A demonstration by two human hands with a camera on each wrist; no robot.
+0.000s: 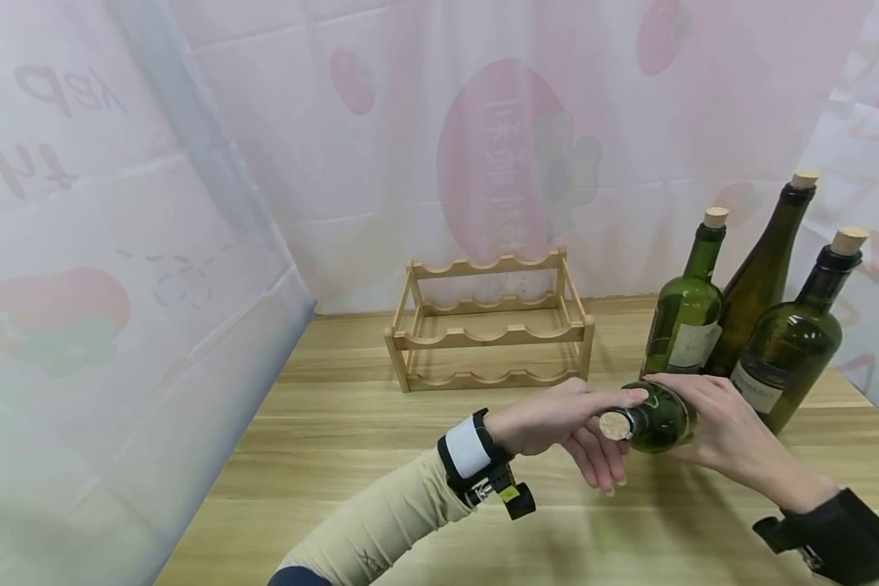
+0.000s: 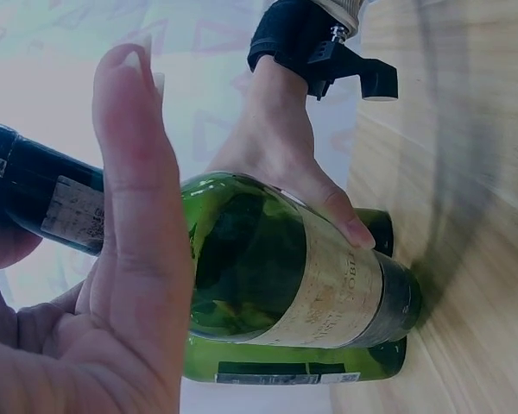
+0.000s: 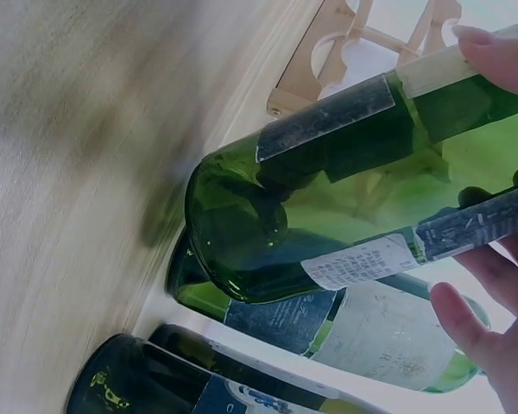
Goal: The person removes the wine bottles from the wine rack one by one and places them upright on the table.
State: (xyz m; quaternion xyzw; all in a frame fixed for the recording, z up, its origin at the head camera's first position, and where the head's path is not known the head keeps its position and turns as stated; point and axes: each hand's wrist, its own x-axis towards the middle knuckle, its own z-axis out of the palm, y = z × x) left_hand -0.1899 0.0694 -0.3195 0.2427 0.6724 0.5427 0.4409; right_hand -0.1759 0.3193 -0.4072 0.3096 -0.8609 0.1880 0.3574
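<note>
My right hand (image 1: 728,427) grips a green wine bottle (image 1: 659,423) by its body, with the corked neck pointing toward the head camera and leftward. The bottle leans, and its base is raised off the table in the right wrist view (image 3: 345,181). My left hand (image 1: 549,419) is at the neck, its straight thumb across the upper side and its relaxed fingers below. A cream label shows on the bottle (image 2: 250,259) in the left wrist view. Close behind the right hand stand another green bottle (image 1: 692,301), a tall slim bottle (image 1: 758,277) and a dark wide bottle (image 1: 794,342), all corked.
A two-tier wooden wine rack (image 1: 491,334) with scalloped rails stands at the back of the wooden table (image 1: 322,456). Printed curtains (image 1: 381,163) hang behind the table and along both sides.
</note>
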